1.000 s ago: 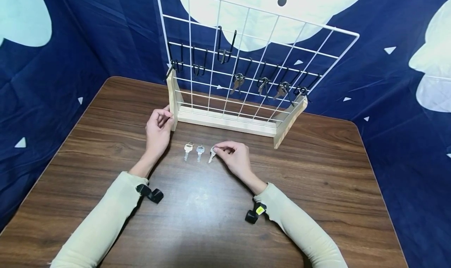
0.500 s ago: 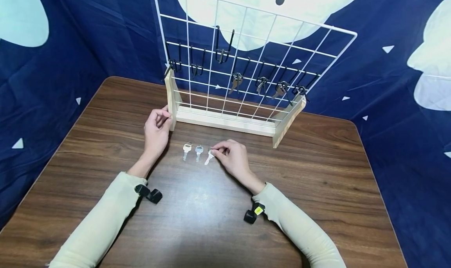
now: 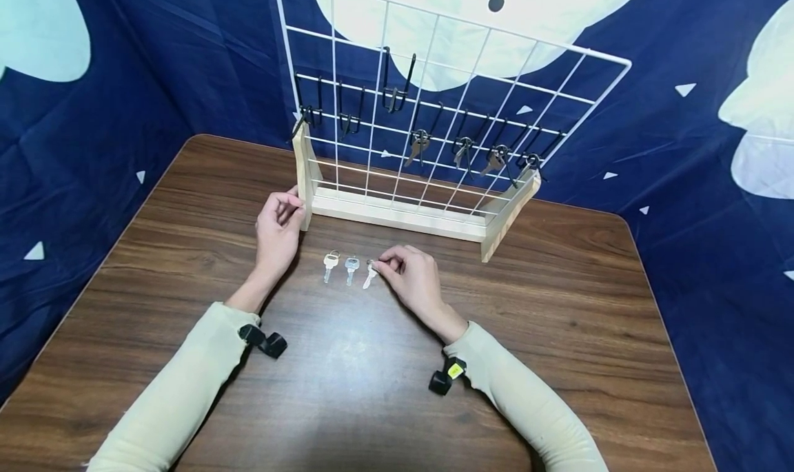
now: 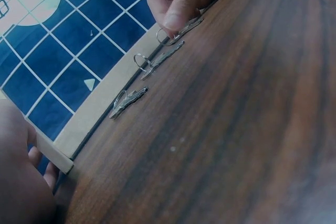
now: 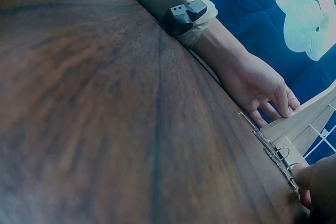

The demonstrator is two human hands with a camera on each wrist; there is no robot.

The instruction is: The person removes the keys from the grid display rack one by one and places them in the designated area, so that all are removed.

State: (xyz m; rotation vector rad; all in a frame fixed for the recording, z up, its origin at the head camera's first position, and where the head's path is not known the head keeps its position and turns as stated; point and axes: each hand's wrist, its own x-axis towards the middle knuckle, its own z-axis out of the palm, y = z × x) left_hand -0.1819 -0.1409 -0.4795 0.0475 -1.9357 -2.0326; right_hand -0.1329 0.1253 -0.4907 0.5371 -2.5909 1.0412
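Note:
In the head view my left hand (image 3: 277,231) holds the left wooden upright (image 3: 302,176) of a white wire grid rack (image 3: 428,182), thumb on the near side. My right hand (image 3: 412,279) pinches a silver key (image 3: 369,278) near its bow, at the right end of a short row on the table. To its left lie a middle key (image 3: 351,268) and a left key (image 3: 331,264). Each of these two carries a split ring, seen standing up in the left wrist view on the middle key (image 4: 160,62). My fingertips partly cover the pinched key's head.
Black hooks (image 3: 397,96) hang on the grid, and several keys (image 3: 496,158) dangle from those on the right. The rack's pale wooden base bar (image 3: 397,222) lies just behind the key row. A brown wood-grain table (image 3: 558,306) extends around, with blue cloth (image 3: 124,65) behind.
My right hand has shifted slightly left with the key, whose blade has swung a little. The left hand stays on the upright; the other two keys have not moved.

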